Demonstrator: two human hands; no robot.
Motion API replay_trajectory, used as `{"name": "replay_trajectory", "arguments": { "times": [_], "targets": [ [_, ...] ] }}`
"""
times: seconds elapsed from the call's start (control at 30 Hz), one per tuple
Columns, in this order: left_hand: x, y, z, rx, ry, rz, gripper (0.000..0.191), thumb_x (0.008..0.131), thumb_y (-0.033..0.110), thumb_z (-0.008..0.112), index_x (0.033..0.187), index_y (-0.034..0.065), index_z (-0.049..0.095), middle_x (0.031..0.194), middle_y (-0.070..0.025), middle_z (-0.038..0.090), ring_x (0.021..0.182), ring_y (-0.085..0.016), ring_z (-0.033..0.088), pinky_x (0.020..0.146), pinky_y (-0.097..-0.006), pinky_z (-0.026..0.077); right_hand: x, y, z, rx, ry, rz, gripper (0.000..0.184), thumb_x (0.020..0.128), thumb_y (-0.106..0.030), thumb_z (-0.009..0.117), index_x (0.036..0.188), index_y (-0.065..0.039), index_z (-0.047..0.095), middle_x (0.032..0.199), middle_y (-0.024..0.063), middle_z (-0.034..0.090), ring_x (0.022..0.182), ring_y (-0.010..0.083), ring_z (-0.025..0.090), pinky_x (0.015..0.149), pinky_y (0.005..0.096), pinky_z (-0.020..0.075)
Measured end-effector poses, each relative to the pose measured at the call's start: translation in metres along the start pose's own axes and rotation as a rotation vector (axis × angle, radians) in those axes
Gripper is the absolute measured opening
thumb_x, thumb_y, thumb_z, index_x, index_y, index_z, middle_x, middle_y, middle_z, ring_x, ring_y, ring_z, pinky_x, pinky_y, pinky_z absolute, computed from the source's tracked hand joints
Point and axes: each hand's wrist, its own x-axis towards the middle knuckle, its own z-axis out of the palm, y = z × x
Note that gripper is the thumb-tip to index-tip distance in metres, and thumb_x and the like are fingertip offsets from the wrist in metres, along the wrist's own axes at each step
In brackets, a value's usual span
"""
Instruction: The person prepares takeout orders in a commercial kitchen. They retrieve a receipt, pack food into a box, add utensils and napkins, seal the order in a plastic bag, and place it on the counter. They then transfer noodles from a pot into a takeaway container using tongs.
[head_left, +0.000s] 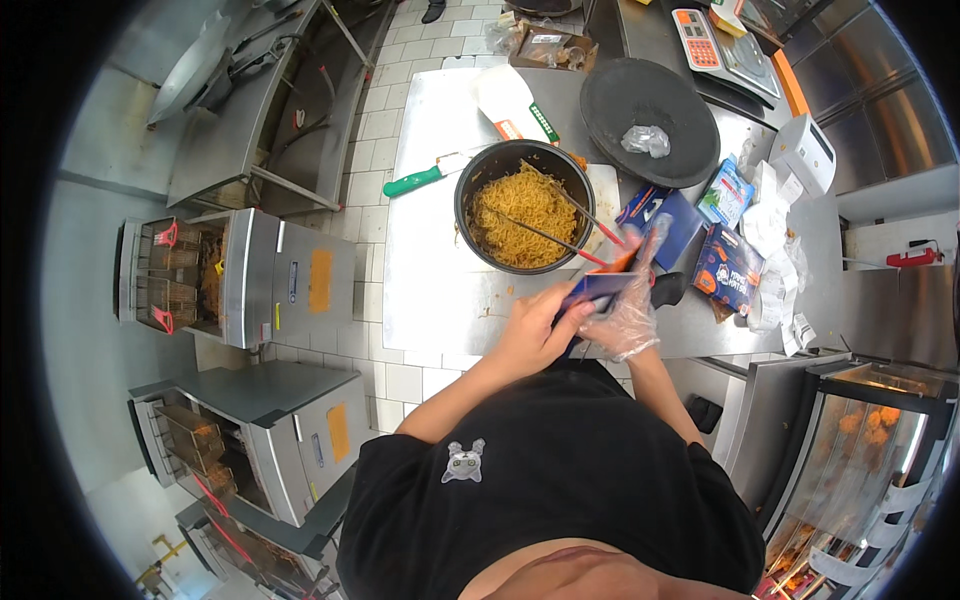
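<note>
My left hand (540, 326), bare, grips a dark blue paperboard carton (600, 285) just above the table's near edge. Against the carton's right side is my right hand (624, 319) in a clear plastic glove. Its raised fingers are blurred, and I cannot tell whether they grip the carton. Beyond both hands stands a round black pot (463, 225) of cooked yellow noodles (517, 217). Metal tongs (551, 241) with red handles rest in the noodles, their handle ends partly hidden by the carton and glove.
A green-handled knife (414, 182) lies left of the pot. Right are flat blue cartons (679, 225), a printed carton (727, 270), paper strips (765, 225) and a small white printer (806, 154). A black pan (649, 90) lies behind. Fryers (292, 277) stand left, a display case (862, 450) right.
</note>
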Motion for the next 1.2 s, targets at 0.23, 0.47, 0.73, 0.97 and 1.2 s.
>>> {"name": "replay_trajectory", "arguments": {
  "times": [0.23,0.47,0.73,0.97,1.2],
  "targets": [
    [0.043,-0.054,-0.058,-0.474,0.214,-0.356,0.034,0.095,0.015,0.055,0.122,-0.0028,0.043,0.111,-0.0114,0.062,0.101,-0.023,0.061,0.089,-0.0321,0.048,0.017,0.008,-0.027,1.415,-0.433,0.271,0.087,0.059,-0.010,0.075,0.137,0.000,0.037,0.119,0.0224,0.055,0.107,0.0340,0.059,0.092,0.0460,0.0486],
    [-0.043,-0.061,-0.016,-0.474,-0.155,-0.972,0.075,0.098,0.058,0.013,0.143,0.0001,0.029,0.144,-0.0153,0.035,0.133,-0.023,0.033,0.108,-0.0349,0.030,0.058,0.004,0.041,0.461,-0.524,-0.469,0.132,0.065,-0.044,0.082,0.147,-0.007,-0.014,0.143,0.0308,0.025,0.121,0.0434,0.045,0.094,0.0475,0.0424],
    [-0.069,-0.054,-0.048,-0.689,0.582,-1.060,0.052,0.084,0.010,0.049,0.132,-0.0041,0.037,0.119,-0.0142,0.056,0.108,-0.022,0.056,0.092,-0.0316,0.045,0.070,-0.020,0.060,0.369,-0.675,-0.351,0.122,0.066,-0.059,0.075,0.150,-0.009,0.003,0.141,0.0292,0.033,0.132,0.0444,0.034,0.106,0.0511,0.0309],
    [-0.108,-0.087,-0.112,-0.541,0.592,-1.068,0.069,0.075,0.007,0.044,0.141,-0.0033,0.027,0.131,-0.0167,0.048,0.116,-0.024,0.050,0.098,-0.0339,0.040,0.099,0.017,0.016,-1.082,-0.363,0.069,0.081,0.081,-0.051,0.061,0.144,-0.010,0.033,0.126,0.0221,0.049,0.113,0.0366,0.053,0.093,0.0473,0.0437],
    [-0.120,-0.114,-0.184,-0.324,0.760,-0.956,0.060,0.078,0.006,0.042,0.137,-0.0034,0.034,0.125,-0.0158,0.051,0.110,-0.023,0.053,0.094,-0.0316,0.042,0.135,-0.008,-0.006,-1.371,-0.667,0.252,0.062,0.082,-0.013,0.059,0.140,-0.016,0.038,0.105,0.0166,0.061,0.089,0.0319,0.066,0.073,0.0422,0.0541]
  ]
}}
